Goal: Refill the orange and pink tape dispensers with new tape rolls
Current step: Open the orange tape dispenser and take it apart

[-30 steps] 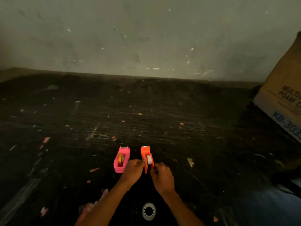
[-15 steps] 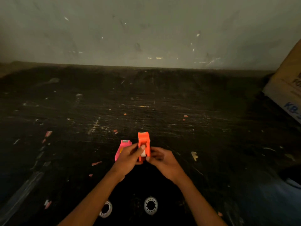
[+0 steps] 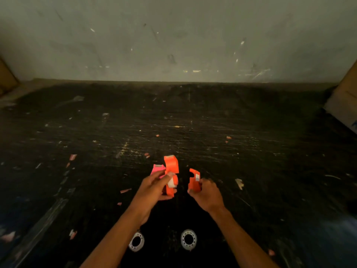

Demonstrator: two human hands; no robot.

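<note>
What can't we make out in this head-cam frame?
- pink dispenser: mostly hidden behind left hand; its roll unseen.
- orange dispenser: core state unclear, blurred.
- orange piece in right hand: shape blurred.
- cardboard box: cut off by right edge.

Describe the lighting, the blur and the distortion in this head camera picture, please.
Head view: dim, warm light, brightest on the grey scuffed wall; the black scratched tabletop darkens toward the corners. The wide lens bows the table's far edge. The split orange plastic tape dispenser and both hands, left and right, look slightly soft; the two white tape rolls stay readable.
</note>
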